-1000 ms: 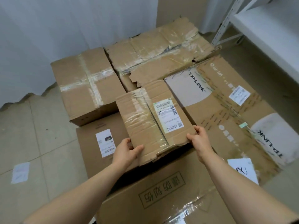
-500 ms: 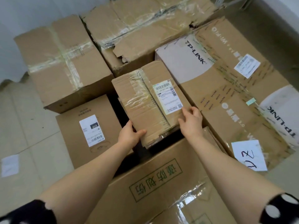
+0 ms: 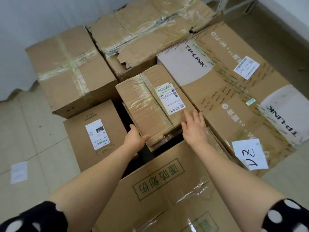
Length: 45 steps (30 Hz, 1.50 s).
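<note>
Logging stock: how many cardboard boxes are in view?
6: taped box back left, torn box back middle, TP-LINK box right, 010 box left, green-printed box nearest, small box centre. Others may hide beneath.

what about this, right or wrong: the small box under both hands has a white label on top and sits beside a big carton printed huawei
Wrong on the print: in the head view the big carton beside the small box reads TP-LINK, not Huawei. The rest holds.
</note>
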Each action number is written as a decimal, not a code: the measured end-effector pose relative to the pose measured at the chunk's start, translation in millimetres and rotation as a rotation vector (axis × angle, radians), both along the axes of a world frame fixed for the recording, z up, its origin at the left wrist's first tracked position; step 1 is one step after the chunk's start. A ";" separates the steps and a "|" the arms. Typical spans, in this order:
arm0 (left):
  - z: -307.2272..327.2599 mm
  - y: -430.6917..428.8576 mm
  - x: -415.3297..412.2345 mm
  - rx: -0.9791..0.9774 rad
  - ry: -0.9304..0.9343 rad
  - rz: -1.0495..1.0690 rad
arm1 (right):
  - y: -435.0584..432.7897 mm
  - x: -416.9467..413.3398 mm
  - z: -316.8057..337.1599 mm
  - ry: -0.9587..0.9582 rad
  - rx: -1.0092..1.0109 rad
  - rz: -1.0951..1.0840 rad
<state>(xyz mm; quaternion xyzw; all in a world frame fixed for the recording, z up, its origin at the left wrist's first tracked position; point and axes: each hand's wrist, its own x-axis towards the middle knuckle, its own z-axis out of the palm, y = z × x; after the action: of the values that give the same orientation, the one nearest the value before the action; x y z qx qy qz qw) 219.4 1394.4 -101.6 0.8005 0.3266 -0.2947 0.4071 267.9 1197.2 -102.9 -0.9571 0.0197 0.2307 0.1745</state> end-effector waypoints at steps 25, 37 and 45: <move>-27.0 28.7 -238.3 0.170 0.327 0.716 | -86.2 -247.2 -9.6 0.319 -0.044 -0.896; -51.1 21.3 -274.9 0.201 0.266 0.679 | -98.1 -261.8 -23.9 0.179 0.010 -0.882; -52.8 39.0 -249.1 0.156 0.243 0.599 | -79.6 -249.3 -35.5 0.250 0.029 -0.837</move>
<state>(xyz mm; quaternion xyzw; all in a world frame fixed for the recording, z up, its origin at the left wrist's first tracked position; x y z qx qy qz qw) -29.8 1433.4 -154.4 0.6566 0.6153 -0.2294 0.3712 18.6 1117.7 -138.4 -0.8287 0.4237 0.2542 0.2628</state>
